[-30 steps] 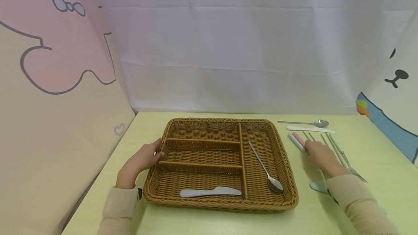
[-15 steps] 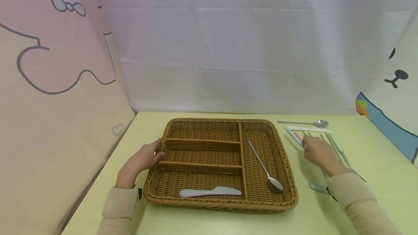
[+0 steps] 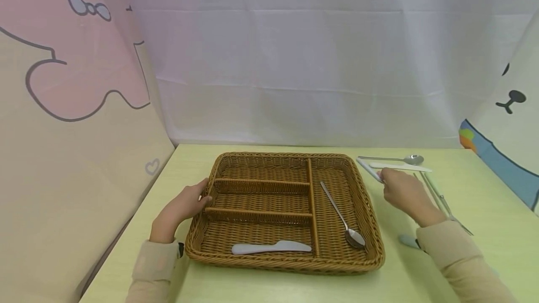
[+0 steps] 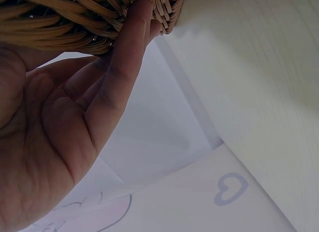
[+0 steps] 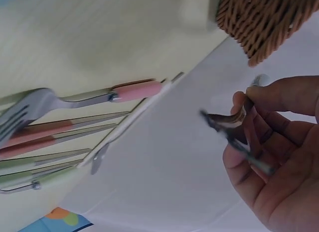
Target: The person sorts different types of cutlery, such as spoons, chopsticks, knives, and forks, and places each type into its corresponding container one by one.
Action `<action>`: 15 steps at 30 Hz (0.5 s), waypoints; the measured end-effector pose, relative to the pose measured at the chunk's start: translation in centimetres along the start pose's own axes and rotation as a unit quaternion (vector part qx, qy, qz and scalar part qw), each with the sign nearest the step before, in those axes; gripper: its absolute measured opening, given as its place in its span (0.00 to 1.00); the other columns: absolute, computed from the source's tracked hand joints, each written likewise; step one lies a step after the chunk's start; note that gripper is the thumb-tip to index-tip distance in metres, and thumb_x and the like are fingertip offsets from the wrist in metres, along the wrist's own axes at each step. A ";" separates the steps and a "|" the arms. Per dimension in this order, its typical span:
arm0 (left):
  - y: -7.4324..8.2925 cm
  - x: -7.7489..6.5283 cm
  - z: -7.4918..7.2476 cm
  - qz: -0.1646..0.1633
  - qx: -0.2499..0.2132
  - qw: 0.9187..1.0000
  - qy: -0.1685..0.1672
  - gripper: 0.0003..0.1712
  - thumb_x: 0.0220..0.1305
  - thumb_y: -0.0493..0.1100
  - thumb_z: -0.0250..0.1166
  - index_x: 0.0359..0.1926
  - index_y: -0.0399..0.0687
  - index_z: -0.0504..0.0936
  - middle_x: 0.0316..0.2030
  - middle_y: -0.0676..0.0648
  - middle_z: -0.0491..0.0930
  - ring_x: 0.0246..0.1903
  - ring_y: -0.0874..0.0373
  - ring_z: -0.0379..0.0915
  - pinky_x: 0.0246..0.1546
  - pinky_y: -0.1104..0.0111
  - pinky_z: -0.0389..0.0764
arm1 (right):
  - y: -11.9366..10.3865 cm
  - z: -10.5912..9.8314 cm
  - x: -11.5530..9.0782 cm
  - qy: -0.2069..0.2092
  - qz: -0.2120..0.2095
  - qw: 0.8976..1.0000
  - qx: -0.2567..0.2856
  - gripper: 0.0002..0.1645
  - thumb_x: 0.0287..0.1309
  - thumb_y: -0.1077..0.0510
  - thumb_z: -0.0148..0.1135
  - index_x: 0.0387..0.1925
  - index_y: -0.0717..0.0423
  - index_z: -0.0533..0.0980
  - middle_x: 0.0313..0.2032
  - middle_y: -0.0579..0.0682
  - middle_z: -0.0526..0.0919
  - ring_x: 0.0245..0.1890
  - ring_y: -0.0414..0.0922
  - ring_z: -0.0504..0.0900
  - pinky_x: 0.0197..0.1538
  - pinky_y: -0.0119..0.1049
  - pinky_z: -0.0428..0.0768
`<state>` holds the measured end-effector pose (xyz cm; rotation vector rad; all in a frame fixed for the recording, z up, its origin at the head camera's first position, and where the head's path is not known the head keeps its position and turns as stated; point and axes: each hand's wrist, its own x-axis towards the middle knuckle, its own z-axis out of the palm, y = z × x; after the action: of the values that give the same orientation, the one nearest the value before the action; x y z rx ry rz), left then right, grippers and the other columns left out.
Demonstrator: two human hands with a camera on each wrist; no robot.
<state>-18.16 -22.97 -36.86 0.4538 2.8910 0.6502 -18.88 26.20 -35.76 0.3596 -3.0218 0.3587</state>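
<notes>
My left hand [image 3: 183, 205] holds the left edge of a brown wicker cutlery basket [image 3: 286, 265], fingers along its outer wall and thumb at the rim. My right hand [image 3: 406, 195] is just right of the basket, above the table, pinching a fork [image 5: 249, 154] between thumb and fingers. The fork's pale blue handle [image 3: 368, 169] points up and left; its metal end shows blurred in the right wrist view. A white knife [image 3: 271, 248] lies in the basket's front compartment. A spoon [image 3: 355, 238] lies in the long right one.
Right of the basket lie another spoon [image 3: 414, 159], a white knife [image 3: 400, 167] and a green-handled fork [image 3: 445, 205]. The right wrist view shows a pink-handled fork [image 5: 137, 91], pink chopsticks [image 5: 55, 124] and green chopsticks [image 5: 45, 159]. A pale blue handle [image 3: 407, 241] sticks out by the right sleeve.
My right hand has lifted the pale-blue-handled fork from beside the pink handle and moved slightly left, towards the basket. My left hand and the basket have stayed in place.
</notes>
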 end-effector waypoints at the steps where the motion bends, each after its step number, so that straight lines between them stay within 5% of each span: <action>1: 0.0 0.0 0.0 0.000 0.000 1.000 0.000 0.34 0.65 0.36 0.53 0.64 0.22 0.50 0.50 0.24 0.72 0.45 0.38 0.73 0.49 0.44 0.72 | -0.2 -0.1 0.0 0.003 -0.004 1.000 -0.003 0.10 0.52 0.70 0.49 0.37 0.70 0.73 0.23 0.57 0.79 0.15 0.44 0.67 0.14 0.38 0.69; 15: -0.1 0.0 0.0 0.001 0.001 1.000 -0.001 0.34 0.65 0.36 0.53 0.64 0.22 0.50 0.49 0.26 0.73 0.48 0.36 0.70 0.51 0.44 0.70 | -4.7 -1.1 0.4 0.036 -0.054 0.997 -0.043 0.07 0.48 0.72 0.53 0.33 0.65 0.73 0.21 0.53 0.75 0.15 0.43 0.67 0.13 0.39 0.70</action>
<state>-18.22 -23.07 -36.94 0.4569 2.8897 0.6477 -18.10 21.91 -33.55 0.4907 -2.9216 0.2276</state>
